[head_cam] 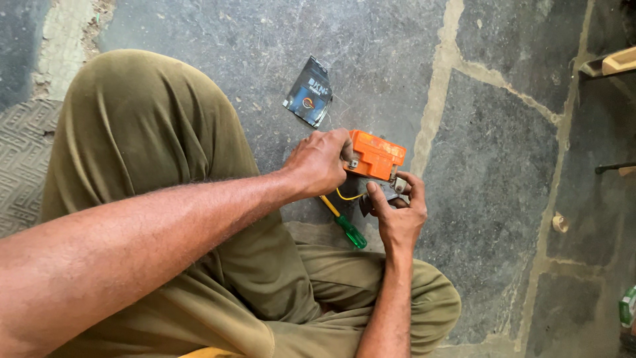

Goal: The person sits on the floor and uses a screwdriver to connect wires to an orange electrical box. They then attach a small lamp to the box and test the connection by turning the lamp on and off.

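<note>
Hands work above a stone floor (503, 152), between the knees. Left hand (319, 162) is closed around the orange plastic unit (376, 156), gripping its near end. Right hand (397, 215) pinches a small metal part (399, 185) at the unit's lower edge. A green-handled screwdriver (344, 224) lies beneath; a dark packet (309, 93) lies beyond.

Torn packet on a stone floor

A small dark blue packet (309, 92) with pale lettering and an orange-and-white emblem lies crumpled on grey flagstones (503, 152).
</note>
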Tool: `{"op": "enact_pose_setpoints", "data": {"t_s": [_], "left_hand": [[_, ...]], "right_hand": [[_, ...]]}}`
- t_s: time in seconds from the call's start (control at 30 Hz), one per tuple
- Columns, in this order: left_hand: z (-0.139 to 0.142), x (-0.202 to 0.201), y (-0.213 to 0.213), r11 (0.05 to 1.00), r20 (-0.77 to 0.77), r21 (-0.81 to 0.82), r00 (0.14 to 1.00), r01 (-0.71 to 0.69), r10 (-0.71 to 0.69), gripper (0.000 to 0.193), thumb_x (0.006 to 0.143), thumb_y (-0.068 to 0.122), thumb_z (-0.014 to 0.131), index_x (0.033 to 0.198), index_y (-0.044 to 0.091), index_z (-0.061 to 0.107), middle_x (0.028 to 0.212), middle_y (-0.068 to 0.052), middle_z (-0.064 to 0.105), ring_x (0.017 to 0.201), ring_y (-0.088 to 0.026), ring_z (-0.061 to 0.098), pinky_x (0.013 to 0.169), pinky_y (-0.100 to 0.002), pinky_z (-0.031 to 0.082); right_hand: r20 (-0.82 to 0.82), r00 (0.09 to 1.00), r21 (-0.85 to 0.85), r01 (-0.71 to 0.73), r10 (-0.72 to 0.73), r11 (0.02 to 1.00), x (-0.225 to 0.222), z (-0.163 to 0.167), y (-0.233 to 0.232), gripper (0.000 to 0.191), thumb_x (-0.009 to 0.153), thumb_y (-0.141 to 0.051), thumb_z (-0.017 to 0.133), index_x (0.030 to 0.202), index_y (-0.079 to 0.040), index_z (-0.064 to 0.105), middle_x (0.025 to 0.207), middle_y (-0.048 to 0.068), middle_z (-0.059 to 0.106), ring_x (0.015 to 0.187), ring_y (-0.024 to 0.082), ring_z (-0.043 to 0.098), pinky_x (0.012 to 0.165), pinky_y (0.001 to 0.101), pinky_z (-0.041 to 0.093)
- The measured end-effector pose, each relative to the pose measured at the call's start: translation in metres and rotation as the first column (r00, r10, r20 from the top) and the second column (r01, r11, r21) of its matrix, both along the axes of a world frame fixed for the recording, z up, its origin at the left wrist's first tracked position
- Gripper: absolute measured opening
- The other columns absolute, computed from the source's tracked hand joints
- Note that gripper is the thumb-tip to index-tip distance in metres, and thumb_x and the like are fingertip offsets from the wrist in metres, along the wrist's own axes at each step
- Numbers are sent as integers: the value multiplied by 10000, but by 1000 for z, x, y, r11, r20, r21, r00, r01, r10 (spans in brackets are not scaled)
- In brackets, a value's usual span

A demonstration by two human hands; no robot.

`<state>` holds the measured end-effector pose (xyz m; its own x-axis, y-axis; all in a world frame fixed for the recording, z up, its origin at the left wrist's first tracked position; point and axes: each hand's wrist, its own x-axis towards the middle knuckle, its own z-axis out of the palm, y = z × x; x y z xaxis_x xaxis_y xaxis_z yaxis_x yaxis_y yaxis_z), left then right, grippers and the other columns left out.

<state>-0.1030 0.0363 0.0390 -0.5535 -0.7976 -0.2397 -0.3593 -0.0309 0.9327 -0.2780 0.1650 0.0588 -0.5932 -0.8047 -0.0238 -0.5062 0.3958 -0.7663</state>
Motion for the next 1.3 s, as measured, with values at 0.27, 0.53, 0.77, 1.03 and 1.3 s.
{"op": "enact_pose_setpoints", "data": {"t_s": [0.27, 0.53, 0.77, 1.03, 1.3], "left_hand": [[3, -2, 0, 998, -35, -47, 999, -43, 41, 131, 834, 107, 639, 959, 66, 647, 963, -198, 732, 980, -414, 697, 853, -509, 538], [2, -2, 1, 998, -28, -45, 999, -43, 42, 139, 844, 94, 611, 976, 83, 653, 972, -190, 736, 988, -409, 695, 864, -506, 538], [0, -3, 2, 998, -35, -61, 999, -34, 32, 141, 847, 94, 617, 983, 79, 653, 981, -187, 731, 989, -411, 692, 858, -512, 532], [-3, -4, 3, 996, -76, -83, 997, -30, 24, 147, 843, 69, 608, 985, 71, 648, 977, -176, 737, 976, -397, 699, 843, -503, 536], [-1, -4, 3, 998, -35, -58, 999, -4, 2, 138, 825, 54, 616, 955, 78, 653, 956, -161, 737, 960, -378, 707, 835, -498, 536]], "right_hand": [[89, 996, -33, -27, 30, 999, -5, 1, 3, 542, 819, -207, 874, 1257, -47, 597, 994, 67, 628, 703, 127, 718, 523, 267, 580], [82, 996, -26, -24, 26, 999, -4, -1, 4, 542, 816, -197, 879, 1254, -50, 595, 976, 58, 639, 686, 118, 713, 517, 263, 573], [90, 996, -31, -27, 30, 999, -4, 2, 4, 546, 814, -204, 878, 1252, -46, 593, 946, 55, 649, 659, 115, 704, 521, 261, 555], [-167, 985, 20, -49, 52, 999, -4, 3, 6, 577, 798, -342, 910, 1234, -70, 647, 994, 76, 692, 828, 142, 668, 669, 291, 571], [-195, 979, 7, -65, 65, 998, 0, 8, 3, 577, 794, -349, 909, 1230, -76, 649, 1027, 84, 703, 870, 156, 680, 712, 302, 573]]}}
